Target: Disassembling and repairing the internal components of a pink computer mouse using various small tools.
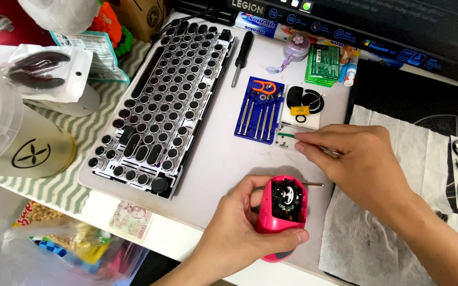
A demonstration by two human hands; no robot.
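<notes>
Pink mouse shell: a glossy pink plastic computer mouse (282, 220) with its top cover off, black parts and a pale wheel showing inside; it sits at the near edge of the white desk mat (213, 159), tilted up, probably so the open cavity faces the eyes
Left hand: the left hand (242, 225) wraps the mouse from the left, thumb on its near end and fingers closed round its side, clamped on it to keep it steady
Right hand: the right hand (359, 164) hovers just beyond the mouse, fingertips pinched together on a thin metal tool (331, 152) (only a short bit shows past the fingers), beside a small green strip (286, 135) on the mat
Screwdriver set: a blue plastic tray of slim steel precision screwdrivers (260, 110) lies open just beyond the right hand, near enough to reach
Loose tools: a black-handled screwdriver (241, 55) lies beside a black round-keyed keyboard (163, 100); a thin metal pin (313, 184) lies touching the mouse's far side
Packages: a green flat box (323, 63) stands at the far edge; a clear hanging bag with dark oval pads (43, 71) lies far left
Cloth: a grey felt sheet (367, 238) lies under the right forearm
</notes>
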